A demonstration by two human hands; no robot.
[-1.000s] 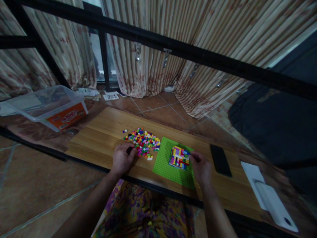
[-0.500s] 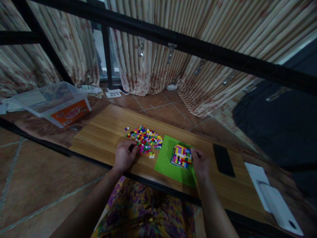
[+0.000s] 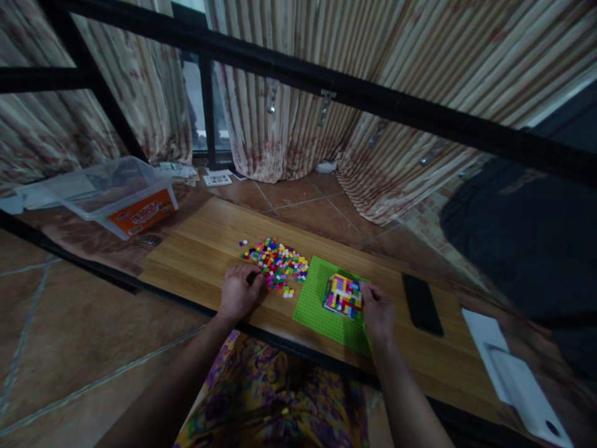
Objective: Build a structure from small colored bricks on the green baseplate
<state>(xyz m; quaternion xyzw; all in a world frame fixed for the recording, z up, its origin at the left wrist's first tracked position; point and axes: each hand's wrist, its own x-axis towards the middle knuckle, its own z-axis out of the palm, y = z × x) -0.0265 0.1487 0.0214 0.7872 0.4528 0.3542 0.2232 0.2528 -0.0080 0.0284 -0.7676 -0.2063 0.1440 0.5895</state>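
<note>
A loose pile of small coloured toy bricks (image 3: pixel 278 261) lies on the wooden table top. At its near-left edge is my left hand (image 3: pixel 239 291), thumb and fingers bent together at the bricks; whatever is between the fingertips is too small to make out. Right of the pile lies a green studded baseplate (image 3: pixel 311 305). On it stands a low block-shaped model built of many-coloured bricks (image 3: pixel 342 295). My right hand (image 3: pixel 377 309) has its thumb and fingers closed at the model's right edge, covering part of the baseplate.
A black phone (image 3: pixel 422 303) lies right of my right hand. Beyond the table's right end is a white object (image 3: pixel 522 386). At the far left stands a clear plastic box (image 3: pixel 116 193) with an orange label. A black metal bar (image 3: pixel 298 71) crosses ahead, before striped curtains.
The view has shifted slightly, so everything sits a little further right. Both hands stay in about the same places, left at the pile and right at the model.
</note>
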